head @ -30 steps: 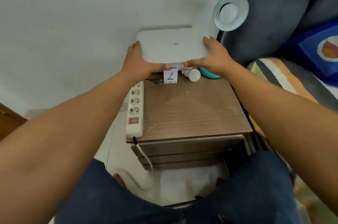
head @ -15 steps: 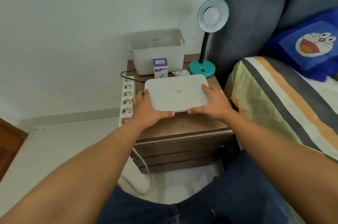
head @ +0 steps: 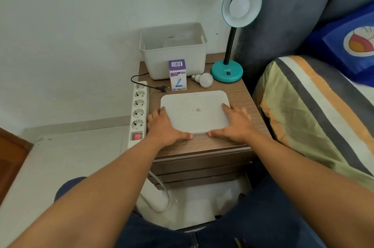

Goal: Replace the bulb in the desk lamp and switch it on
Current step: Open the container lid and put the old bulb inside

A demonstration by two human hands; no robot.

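Observation:
A teal desk lamp [head: 227, 69] stands at the back right of the wooden nightstand [head: 244, 94], with a white bulb [head: 239, 6] in its upturned shade. A loose white bulb [head: 204, 79] lies beside the lamp's base. A purple and white bulb box [head: 177, 75] stands upright in front of the open white bin [head: 174, 55]. The lamp's black plug [head: 162, 88] lies unplugged on the nightstand. The flat white lid [head: 195, 111] rests on the nightstand's front. My left hand [head: 164, 128] grips its left edge and my right hand [head: 235, 122] its right edge.
A white power strip [head: 138, 112] with a red switch lies along the nightstand's left side. A bed with a striped blanket [head: 307, 110] and a blue pillow [head: 344, 39] is on the right. A grey headboard [head: 283, 11] rises behind the lamp. The white wall is at the back.
Both hands lifted the white lid off the bin, brought it toward me and set it down flat on the front of the nightstand. The bin now stands open.

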